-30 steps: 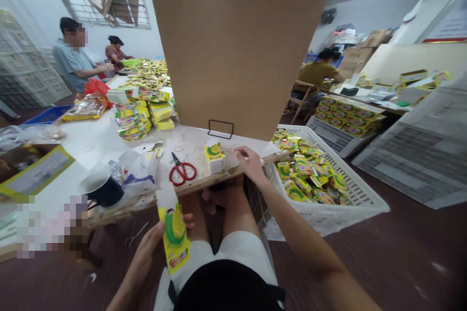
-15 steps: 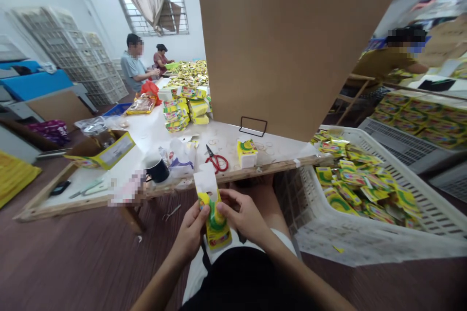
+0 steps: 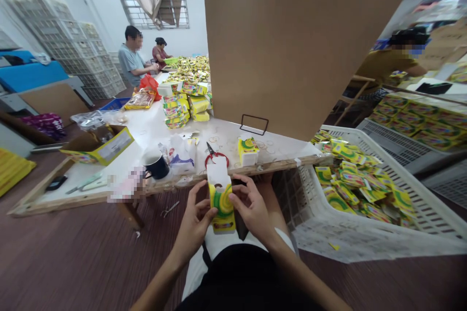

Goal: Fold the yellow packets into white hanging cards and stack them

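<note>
Between my hands, above my lap, is a small yellow and green printed carton (image 3: 223, 204), its white top flap (image 3: 218, 174) standing up. My left hand (image 3: 197, 216) grips the carton's left edge with thumb and fingers. On the opposite edge, my right hand (image 3: 251, 206) pinches it, thumb toward the front. Just beyond the flap, red-handled scissors (image 3: 216, 156) lie on the table, partly covered by the carton. A stack of similar yellow cartons (image 3: 248, 151) sits near the table edge, to the right of the scissors.
A white crate (image 3: 359, 245) full of yellow packets stands to my right. A large cardboard sheet (image 3: 292, 53) rises from the table (image 3: 146, 131). A dark mug (image 3: 156, 165) and an open box (image 3: 102, 146) are on the left. Co-workers (image 3: 132, 56) sit farther back.
The carton has moved slightly up and right and now stands straighter, facing me more squarely. Both hands have moved with it, and the left fingers have shifted on its edge.
</note>
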`<state>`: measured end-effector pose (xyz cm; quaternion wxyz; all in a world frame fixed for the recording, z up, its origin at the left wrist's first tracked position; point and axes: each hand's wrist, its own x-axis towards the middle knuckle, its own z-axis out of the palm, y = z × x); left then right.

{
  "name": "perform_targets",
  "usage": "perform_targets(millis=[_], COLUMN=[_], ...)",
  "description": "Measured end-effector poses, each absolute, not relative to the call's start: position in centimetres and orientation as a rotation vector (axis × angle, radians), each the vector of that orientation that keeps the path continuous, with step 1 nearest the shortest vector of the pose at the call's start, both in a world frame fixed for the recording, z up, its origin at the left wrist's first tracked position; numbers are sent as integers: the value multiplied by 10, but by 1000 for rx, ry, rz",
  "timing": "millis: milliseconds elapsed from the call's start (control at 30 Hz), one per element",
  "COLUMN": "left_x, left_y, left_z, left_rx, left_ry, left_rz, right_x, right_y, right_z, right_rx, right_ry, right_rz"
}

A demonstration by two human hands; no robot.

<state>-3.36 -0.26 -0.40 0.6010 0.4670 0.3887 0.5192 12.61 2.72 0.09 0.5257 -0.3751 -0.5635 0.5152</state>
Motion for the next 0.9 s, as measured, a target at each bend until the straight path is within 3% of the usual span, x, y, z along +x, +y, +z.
perform_targets(millis=[300,600,767,900], left_x=[-39,-32,-35,-34], left_y=[-9,-7,-4,-3], left_z=[-2,-7,-12,-15], left_rx=[1097,1104,1194,1234], left_ry=[690,742,839,987], left_rz=[995,1013,1011,1031], right_x=[150,147,153,153], right_y=[23,25,26,24], right_z=[12,1,5,7], right_rx=[-917,-935,-935,-1061], right_ry=[-1615,-1459,-1638,-1653], right_rz=[1311,1203,1001,1199])
